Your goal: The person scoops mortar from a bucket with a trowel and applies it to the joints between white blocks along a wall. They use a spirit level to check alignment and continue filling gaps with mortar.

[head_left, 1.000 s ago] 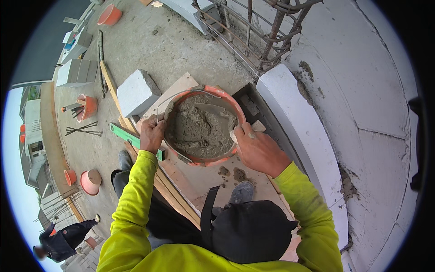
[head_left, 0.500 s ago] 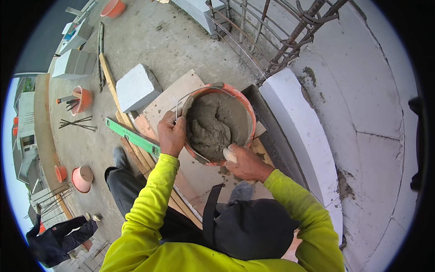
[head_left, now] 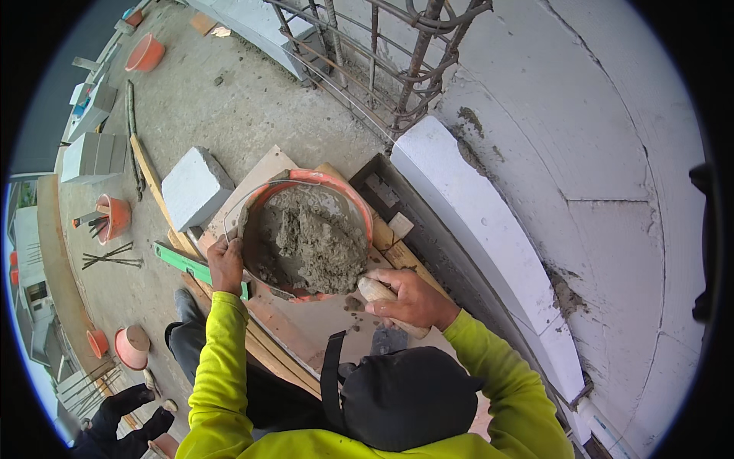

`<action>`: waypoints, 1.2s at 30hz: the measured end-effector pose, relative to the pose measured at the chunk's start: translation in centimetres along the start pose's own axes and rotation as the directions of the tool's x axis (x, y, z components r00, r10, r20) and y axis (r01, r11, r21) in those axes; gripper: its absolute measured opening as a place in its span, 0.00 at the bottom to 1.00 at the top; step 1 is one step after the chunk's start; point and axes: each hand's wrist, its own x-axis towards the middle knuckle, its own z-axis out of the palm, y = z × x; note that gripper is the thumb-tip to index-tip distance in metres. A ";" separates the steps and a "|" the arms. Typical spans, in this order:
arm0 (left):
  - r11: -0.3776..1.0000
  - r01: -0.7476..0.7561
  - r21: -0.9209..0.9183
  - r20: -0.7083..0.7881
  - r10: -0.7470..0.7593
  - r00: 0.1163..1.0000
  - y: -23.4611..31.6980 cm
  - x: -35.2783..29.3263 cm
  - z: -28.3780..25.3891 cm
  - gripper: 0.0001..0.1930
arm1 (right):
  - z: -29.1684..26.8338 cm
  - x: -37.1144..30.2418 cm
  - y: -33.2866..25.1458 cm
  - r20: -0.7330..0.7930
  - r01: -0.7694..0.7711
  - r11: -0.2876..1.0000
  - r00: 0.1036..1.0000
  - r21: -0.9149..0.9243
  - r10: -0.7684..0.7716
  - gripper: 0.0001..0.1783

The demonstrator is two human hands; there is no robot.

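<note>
An orange bucket (head_left: 365, 200) of wet grey mortar (head_left: 317, 241) stands in front of me on a board. My left hand (head_left: 226, 264) is closed on the bucket's left rim, beside its wire handle. In my right hand (head_left: 417, 298) is the wooden handle of a trowel (head_left: 378, 291), held at the near right side of the bucket. A thick heap of mortar sits at the trowel's head end and hides the blade. Right of the bucket lies a dark, trough-like metal form (head_left: 428, 214).
A green level (head_left: 183, 264) and a white block (head_left: 196, 187) lie left of the bucket. Rebar (head_left: 417, 69) rises beyond it, and a white block course (head_left: 482, 229) runs along the right wall. Another person's legs (head_left: 122, 417) show at lower left, near orange buckets (head_left: 132, 346).
The trowel has lifted mortar into a heap, and its handle shows more fully. My left hand keeps its hold on the rim. The whole view has shifted, with surroundings sliding left.
</note>
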 end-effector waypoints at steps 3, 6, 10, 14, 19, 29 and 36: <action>0.987 0.122 0.102 0.000 -0.122 0.993 -2.2 1.2 -2.2 0.19 | -3.5 -3.8 -1.9 -0.098 0.006 0.997 0.995 -0.073 -0.013 0.30; 0.987 0.158 0.018 -0.037 -0.157 0.987 -4.4 2.0 -2.9 0.17 | -7.3 -7.0 -3.6 -0.310 0.020 0.992 0.949 -0.127 -0.058 0.24; 0.987 0.158 0.026 -0.021 -0.158 0.987 -5.8 2.3 -3.8 0.17 | -13.1 -7.1 -5.1 -0.489 -0.070 0.769 0.807 -0.635 -0.331 0.26; 0.986 0.156 0.052 0.002 -0.156 0.988 -5.7 2.5 -4.0 0.17 | -17.2 -4.3 -4.9 -0.464 -0.373 0.276 0.712 -0.886 -0.527 0.17; 0.984 0.173 0.049 -0.067 -0.170 0.983 -4.7 1.9 -3.2 0.14 | -19.0 -0.9 -3.3 -0.531 -0.526 0.130 0.750 -0.840 -0.395 0.16; 0.990 0.137 0.022 -0.071 -0.135 0.988 -5.0 1.9 -3.3 0.12 | -12.8 -3.7 -5.5 -0.458 -0.425 0.185 0.742 -0.886 -0.490 0.23; 0.993 0.109 0.038 0.040 -0.110 0.993 -7.0 2.7 -4.8 0.07 | -15.0 -2.4 -4.1 -0.488 -0.474 0.148 0.760 -0.868 -0.428 0.22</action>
